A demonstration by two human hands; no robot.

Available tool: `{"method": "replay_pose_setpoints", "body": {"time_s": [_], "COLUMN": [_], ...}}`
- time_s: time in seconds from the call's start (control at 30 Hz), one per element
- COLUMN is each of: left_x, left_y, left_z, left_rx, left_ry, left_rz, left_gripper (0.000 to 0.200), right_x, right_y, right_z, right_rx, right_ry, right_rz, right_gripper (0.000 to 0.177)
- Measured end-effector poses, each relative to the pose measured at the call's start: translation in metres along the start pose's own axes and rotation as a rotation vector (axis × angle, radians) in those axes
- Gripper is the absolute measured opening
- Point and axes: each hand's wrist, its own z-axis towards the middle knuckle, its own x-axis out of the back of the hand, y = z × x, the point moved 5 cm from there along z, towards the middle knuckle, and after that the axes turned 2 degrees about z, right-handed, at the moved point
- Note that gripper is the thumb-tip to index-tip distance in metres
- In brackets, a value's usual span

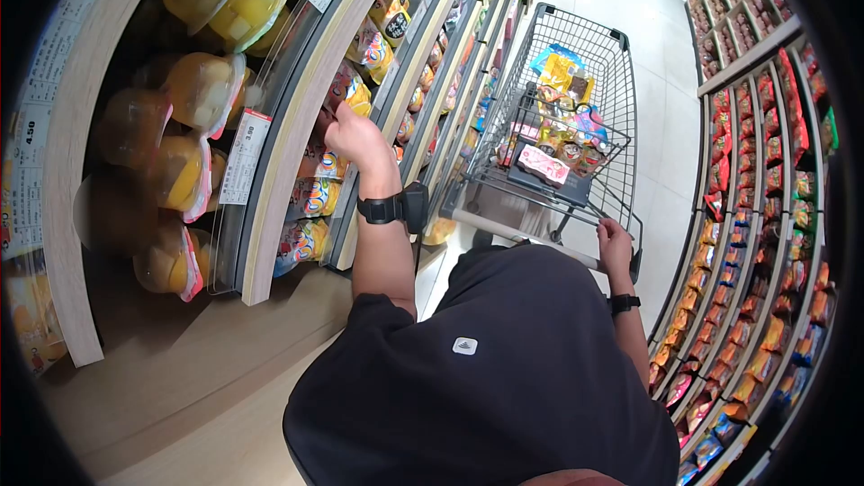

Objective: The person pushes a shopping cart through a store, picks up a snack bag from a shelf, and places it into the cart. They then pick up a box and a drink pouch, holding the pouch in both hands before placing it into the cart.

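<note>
My left hand [353, 133] reaches into the shelf on the left, among colourful snack packets [356, 94]. Its fingers are mostly hidden behind the shelf edge and in shadow, so whether they grip a packet cannot be made out. On the right, my right hand [615, 247] is closed on the rear corner of the shopping cart [625, 81], near its handle. In the cart basket lie a yellow-and-blue bag [565, 70], a pink-and-white package [544, 164] and several other packaged goods.
Nearer shelves hold domed fruit jelly cups [184, 171], with a price tag [245, 157] on the front rail. A wooden shelf edge [301, 139] runs beside my left forearm. Across the pale tiled aisle [670, 139] stands another rack [751, 216] packed with snack bags.
</note>
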Motion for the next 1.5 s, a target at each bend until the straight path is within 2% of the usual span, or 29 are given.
{"method": "replay_pose_setpoints", "body": {"time_s": [0.03,0.2,0.27,0.3,0.37,0.4,0.47,0.6,0.77,1.0,1.07,1.2,1.27,1.4,1.47,1.5], "left_x": [0.007,0.01,0.019,0.013,0.005,0.009,0.012,0.006,0.001,0.005,0.004,0.012,0.011,0.012,0.017,0.017], "left_y": [-0.026,-0.032,-0.052,-0.035,0.004,-0.001,-0.016,0.007,0.033,0.017,0.025,-0.017,-0.013,-0.013,-0.026,-0.028], "left_z": [0.006,0.003,0.012,0.008,-0.003,-0.001,0.003,-0.006,-0.018,-0.015,-0.016,-0.003,-0.001,-0.005,0.004,0.004], "left_rx": [0.062,0.235,0.077,0.077,-0.12,-0.12,0.002,-0.051,0.219,0.247,0.1,0.114,-0.02,0.105,-0.052,-0.051], "left_ry": [0.011,0.031,0.125,0.125,0.165,0.166,0.073,0.069,0.049,0.011,0.06,0.058,0.079,0.042,0.08,0.08], "left_rz": [-0.027,-0.097,-0.042,-0.042,-0.032,-0.032,-0.011,0.001,0.131,0.125,0.06,0.054,0.025,0.089,0.13,0.129], "left_gripper": [0.043,0.042,0.028,0.028,0.033,0.033,0.039,0.039,0.041,0.04,0.035,0.032,0.031,0.03,0.03,0.03], "right_x": [-0.001,0.0,-0.002,-0.001,0.0,-0.001,-0.002,-0.001,-0.002,-0.003,-0.002,-0.003,-0.003,-0.002,-0.001,-0.001], "right_y": [0.002,0.002,0.006,0.005,0.003,0.004,0.005,0.004,0.005,0.006,0.006,0.008,0.007,0.004,0.003,0.003], "right_z": [0.0,-0.001,0.001,0.001,0.0,0.001,0.001,0.001,0.002,0.001,0.001,0.002,0.001,0.0,0.0,0.0], "right_rx": [0.009,0.017,0.012,0.012,0.016,0.016,0.009,0.015,0.016,0.006,0.002,0.011,0.015,0.008,0.002,0.002], "right_ry": [0.004,0.013,0.013,0.013,0.012,0.012,0.009,0.01,0.017,0.013,0.01,0.007,0.01,0.01,0.013,0.013], "right_rz": [0.013,0.017,0.014,0.014,0.006,0.006,0.022,0.009,0.013,0.032,0.019,0.014,0.021,0.016,0.019,0.018], "right_gripper": [0.017,0.016,0.017,0.017,0.017,0.017,0.018,0.018,0.017,0.017,0.017,0.017,0.017,0.017,0.017,0.017]}}
